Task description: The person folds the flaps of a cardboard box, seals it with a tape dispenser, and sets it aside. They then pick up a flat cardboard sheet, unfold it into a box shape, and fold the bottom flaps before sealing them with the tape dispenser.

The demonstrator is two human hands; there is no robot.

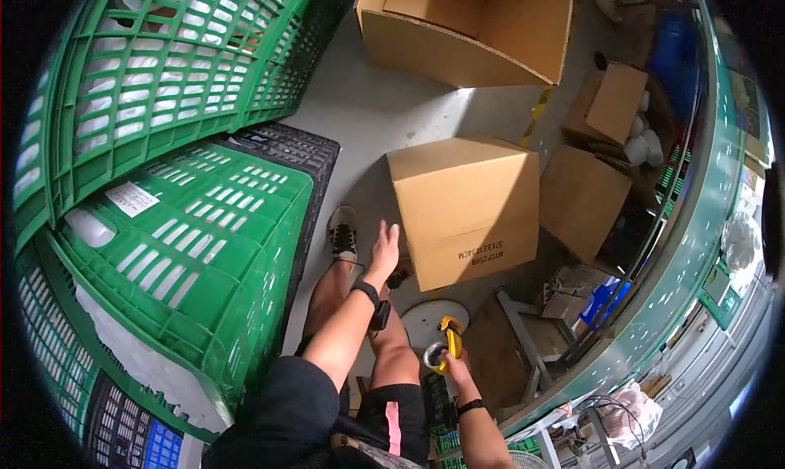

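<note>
A closed cardboard carton (464,207) rests in front of me, with dark print on the side facing me. Beside its left edge is my left hand (384,246), fingers stretched out and nothing in them; whether it touches the carton I cannot tell. My right hand (455,366), lower and to the right, is wrapped round the handle of a yellow tape dispenser (449,338). A roll of tape (434,355) shows on the dispenser's left side, apart from the carton.
Green plastic crates (180,248) holding white items are stacked on my left, over a black crate (315,146). A large opened cardboard box (458,48) stands ahead. A green-edged workbench (654,281) curves along the right. Below it stands a metal frame (523,342).
</note>
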